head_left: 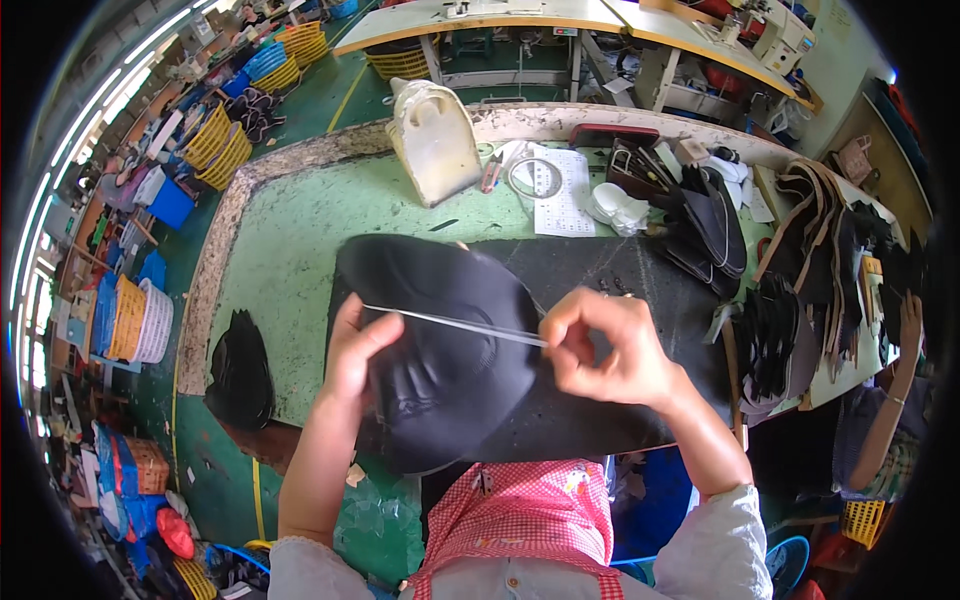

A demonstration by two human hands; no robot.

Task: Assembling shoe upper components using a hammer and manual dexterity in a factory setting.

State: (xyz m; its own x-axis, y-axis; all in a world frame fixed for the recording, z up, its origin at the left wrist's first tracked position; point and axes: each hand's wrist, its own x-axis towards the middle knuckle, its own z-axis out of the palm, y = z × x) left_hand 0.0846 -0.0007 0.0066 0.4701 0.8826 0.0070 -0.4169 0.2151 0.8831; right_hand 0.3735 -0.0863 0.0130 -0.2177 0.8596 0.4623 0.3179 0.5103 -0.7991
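Note:
In front of me, over the dark mat, is a large black curved piece that looks like leather [440, 385], with rounded edges and a few moulded folds. My left hand [357, 345] grips its left side, thumb in front and the other fingers partly hidden. Across its face runs a thin white band [460, 323], pulled taut from my left hand to my right. My right hand [610, 345] pinches the band's other end just beyond the piece's right edge. I cannot tell whether the black piece is one layer or a stack.
A black mat [660, 390] covers part of the green table [285, 220]. A dark stack [242, 370] lies left. Behind stand a yellowed plastic container [435, 145], a tape roll [536, 178] and a printed sheet [565, 200]. Black pieces [770, 340] pile up right, near another person's arm [900, 385].

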